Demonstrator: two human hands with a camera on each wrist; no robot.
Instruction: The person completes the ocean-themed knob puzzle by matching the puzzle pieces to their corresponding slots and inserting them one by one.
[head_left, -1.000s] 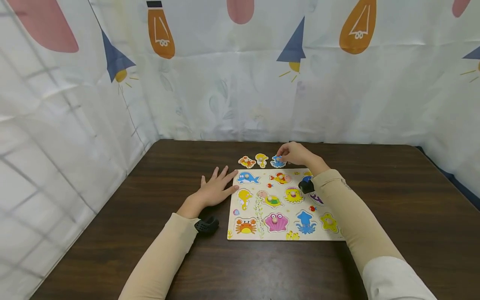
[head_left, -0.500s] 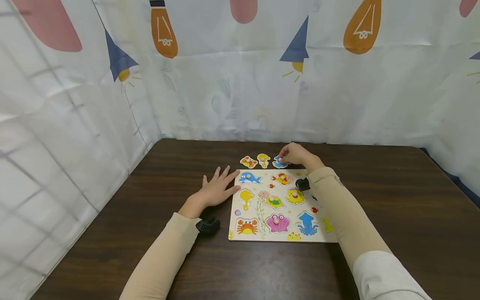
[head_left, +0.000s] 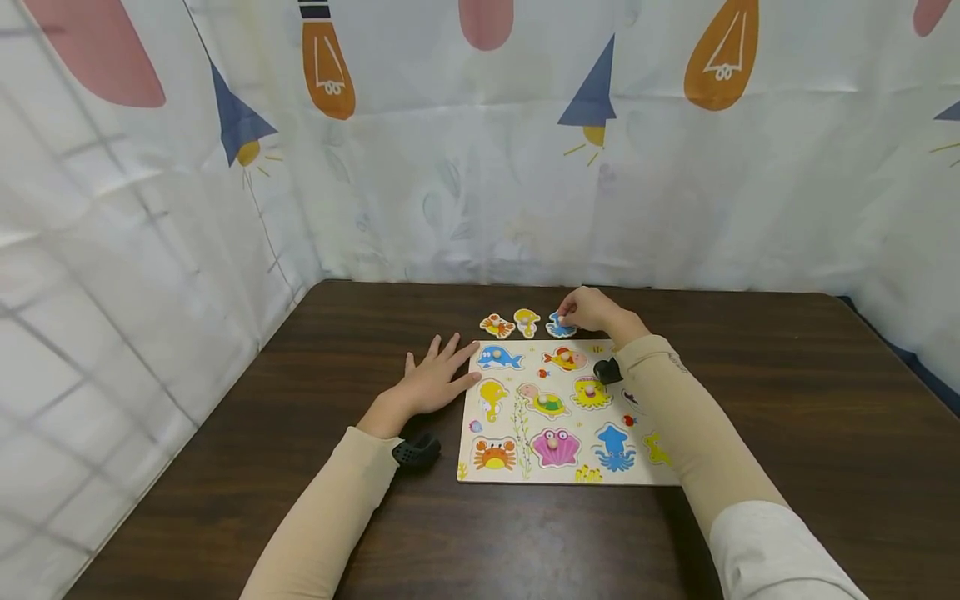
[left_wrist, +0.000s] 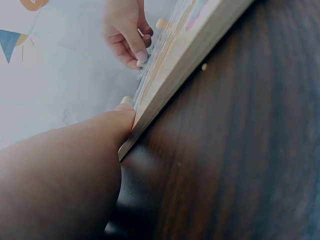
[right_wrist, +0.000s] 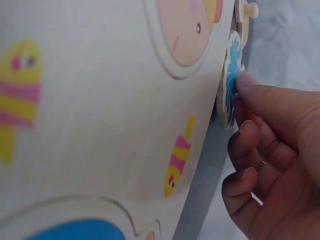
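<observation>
My right hand (head_left: 592, 310) pinches a blue squid puzzle piece (head_left: 559, 327) by its knob, just behind the far edge of the wooden puzzle board (head_left: 468, 467). In the right wrist view the thumb and fingertips meet at the face of that squid piece (right_wrist: 231, 82). To its left lie a yellow seahorse piece (head_left: 527, 322) and an orange crab piece (head_left: 497, 325) in a row. My left hand (head_left: 431, 379) lies with fingers spread, thumb and index finger at the board's left edge. On the board are sea animal pictures, several bearing knobs; my right forearm hides its right side.
The board lies on a dark brown wooden table (head_left: 405, 533). A patterned white curtain (head_left: 480, 200) hangs behind the table and along its left side. Black bands (head_left: 417, 452) sit at both wrists.
The head view has shifted slightly. My right hand stays at the squid piece, its forearm swung a little to the left since a second ago; my left hand holds its place.
</observation>
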